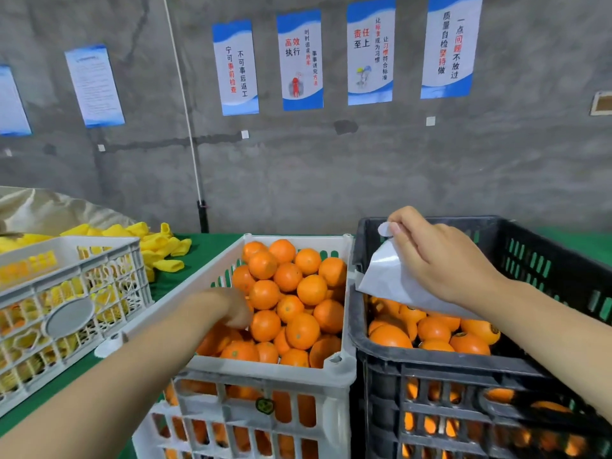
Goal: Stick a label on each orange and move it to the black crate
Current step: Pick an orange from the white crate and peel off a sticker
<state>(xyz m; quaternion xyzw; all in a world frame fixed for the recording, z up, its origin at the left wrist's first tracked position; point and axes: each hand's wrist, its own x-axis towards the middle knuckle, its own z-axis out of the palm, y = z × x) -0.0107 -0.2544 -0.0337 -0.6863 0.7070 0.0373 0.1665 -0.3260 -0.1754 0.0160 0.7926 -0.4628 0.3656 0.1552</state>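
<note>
My right hand (440, 260) pinches a label (384, 230) over the black crate (430, 358); left hand (231, 309) is on the oranges (293, 293) in the white crate (265, 371), grip too blurry to tell.

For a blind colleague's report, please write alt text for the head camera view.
A person's right hand pinches a white label sheet above the black crate, while the blurred left hand reaches into the white crate full of oranges. Yellow foam sleeves lie at left on the green table.
</note>
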